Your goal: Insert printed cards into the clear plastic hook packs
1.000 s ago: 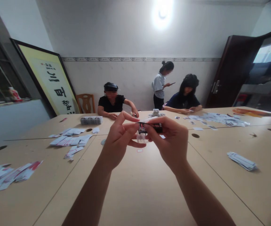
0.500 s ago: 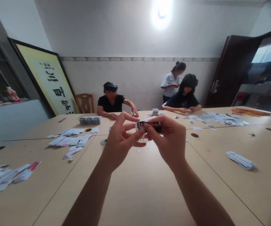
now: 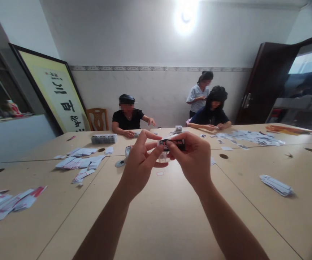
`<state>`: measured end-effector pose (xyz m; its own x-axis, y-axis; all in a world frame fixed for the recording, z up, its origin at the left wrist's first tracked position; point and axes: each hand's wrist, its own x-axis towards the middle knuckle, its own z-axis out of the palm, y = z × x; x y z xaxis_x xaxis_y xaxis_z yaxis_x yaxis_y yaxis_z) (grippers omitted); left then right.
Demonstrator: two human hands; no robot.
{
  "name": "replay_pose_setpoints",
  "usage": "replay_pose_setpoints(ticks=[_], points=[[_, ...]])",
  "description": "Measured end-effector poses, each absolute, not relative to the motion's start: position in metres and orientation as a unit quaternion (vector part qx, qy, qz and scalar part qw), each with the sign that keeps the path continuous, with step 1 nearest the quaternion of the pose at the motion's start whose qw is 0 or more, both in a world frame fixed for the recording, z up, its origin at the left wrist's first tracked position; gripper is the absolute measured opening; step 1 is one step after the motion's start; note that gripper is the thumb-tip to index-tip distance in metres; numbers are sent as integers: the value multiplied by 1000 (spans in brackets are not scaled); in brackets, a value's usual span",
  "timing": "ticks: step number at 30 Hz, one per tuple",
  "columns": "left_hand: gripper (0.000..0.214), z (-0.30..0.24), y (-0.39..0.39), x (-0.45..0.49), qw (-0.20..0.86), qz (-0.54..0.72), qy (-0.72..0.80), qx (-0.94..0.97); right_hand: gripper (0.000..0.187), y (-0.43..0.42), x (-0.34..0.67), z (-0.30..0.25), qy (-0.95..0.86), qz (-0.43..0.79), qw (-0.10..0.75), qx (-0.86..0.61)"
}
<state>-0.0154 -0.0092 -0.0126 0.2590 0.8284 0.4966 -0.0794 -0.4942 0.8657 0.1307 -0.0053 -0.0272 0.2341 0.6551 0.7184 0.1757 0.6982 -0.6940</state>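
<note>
pale wooden tables (image 3: 156, 216) beneath the hands, white wall (image 3: 145, 39) beyond, ceiling lamp (image 3: 185, 16) above, dark door (image 3: 267, 79) far right, framed calligraphy (image 3: 58, 95) far left

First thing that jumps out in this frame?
The two raised hands at centre: the left hand and right hand pinch a small black card between them above the wooden table. Next, loose paper slips are scattered to the left, and two seated people and one standing person are at the table's far side.
</note>
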Motion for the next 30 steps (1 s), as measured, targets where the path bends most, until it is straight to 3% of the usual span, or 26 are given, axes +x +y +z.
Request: replay_pose_setpoints(ticks=[6,13,20,23,30], points=[[34,-21,3,-15,354,559,307,684,7,9,129,-31,-601,155,697,-360],[50,-21,16,-23,369,498,314,719,5,21,127,-33,-606,142,694,-362],[38,-30,36,-21,250,512,370,734,9,31,119,-38,-636,22,661,-399],[32,-37,49,-20,227,512,384,735,8,42,118,-43,-639,13,639,-429],[24,-59,80,-18,56,518,425,741,8,65,110,-63,-633,10,616,-469]])
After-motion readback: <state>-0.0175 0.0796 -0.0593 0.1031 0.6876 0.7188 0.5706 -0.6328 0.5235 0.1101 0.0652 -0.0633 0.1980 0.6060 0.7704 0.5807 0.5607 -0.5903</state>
